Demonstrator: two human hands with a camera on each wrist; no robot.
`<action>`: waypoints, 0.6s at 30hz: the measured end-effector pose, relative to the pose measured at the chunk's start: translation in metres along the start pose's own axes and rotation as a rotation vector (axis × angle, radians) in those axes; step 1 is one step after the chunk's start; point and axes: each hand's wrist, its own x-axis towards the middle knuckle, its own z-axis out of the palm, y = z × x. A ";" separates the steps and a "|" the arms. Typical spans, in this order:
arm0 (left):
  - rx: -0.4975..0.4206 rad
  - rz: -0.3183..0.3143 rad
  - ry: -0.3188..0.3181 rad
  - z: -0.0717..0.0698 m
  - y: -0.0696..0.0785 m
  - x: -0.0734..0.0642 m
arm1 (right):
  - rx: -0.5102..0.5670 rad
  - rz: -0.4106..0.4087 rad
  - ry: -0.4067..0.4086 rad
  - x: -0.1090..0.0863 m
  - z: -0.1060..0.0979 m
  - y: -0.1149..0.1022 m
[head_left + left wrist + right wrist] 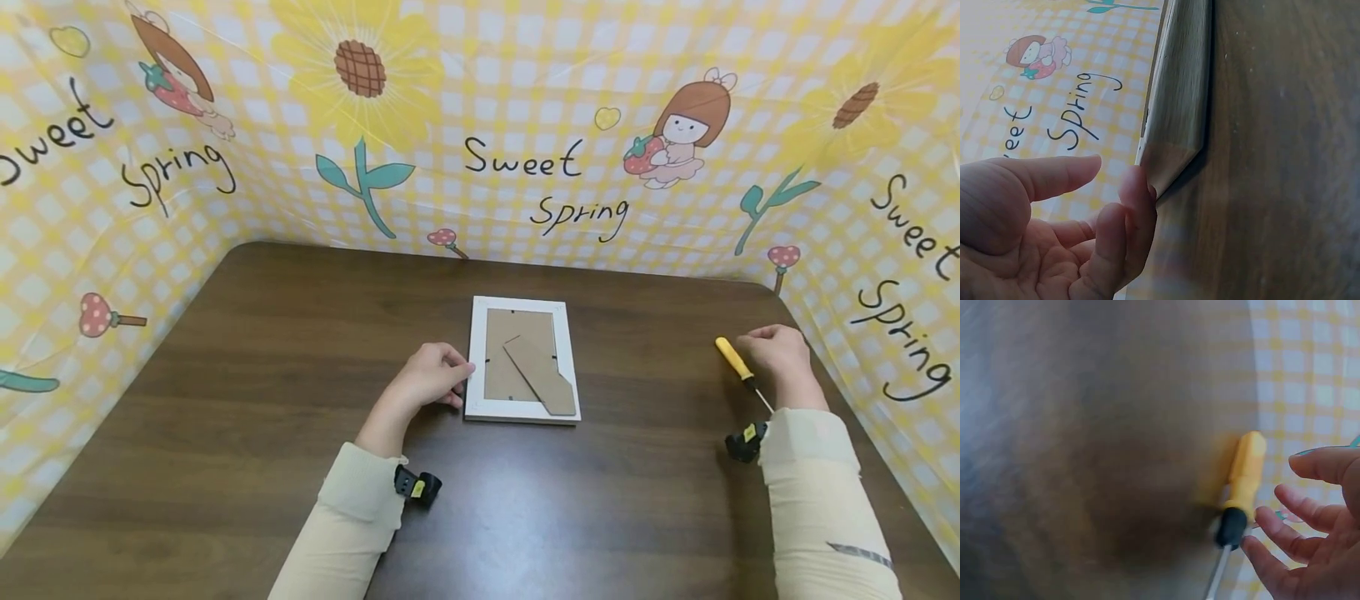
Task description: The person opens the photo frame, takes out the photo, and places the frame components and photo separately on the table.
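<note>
A white photo frame (pixel 521 410) lies back side up on the dark table, its brown backing board and slanted stand flap (pixel 545 383) facing me. At its left edge is my left hand (pixel 433 375), with a fingertip at the frame's wooden corner (pixel 1172 147) in the left wrist view and the thumb apart from it. On the far right lies a screwdriver (pixel 733 358) with a yellow handle, black collar and metal shaft. My right hand (pixel 778 354) is beside it, fingers loosely bent; in the right wrist view a fingertip is close to the collar, and contact is unclear.
A yellow checked cloth (pixel 510 108) with printed flowers and lettering stands around the back and sides of the table (pixel 315 333). Dark wrist cameras (pixel 418 487) sit on both cuffs.
</note>
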 end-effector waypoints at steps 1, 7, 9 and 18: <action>-0.007 -0.001 -0.005 0.000 0.000 0.000 | -0.001 0.011 -0.007 0.001 0.001 0.002; -0.063 -0.022 -0.031 -0.002 -0.001 0.000 | -0.060 0.035 -0.011 0.003 0.008 0.004; -0.074 -0.026 -0.035 -0.003 -0.002 0.000 | -0.063 0.041 -0.024 0.003 0.009 0.003; -0.061 -0.019 -0.039 -0.002 -0.004 0.002 | -0.052 -0.011 -0.052 0.001 0.020 -0.001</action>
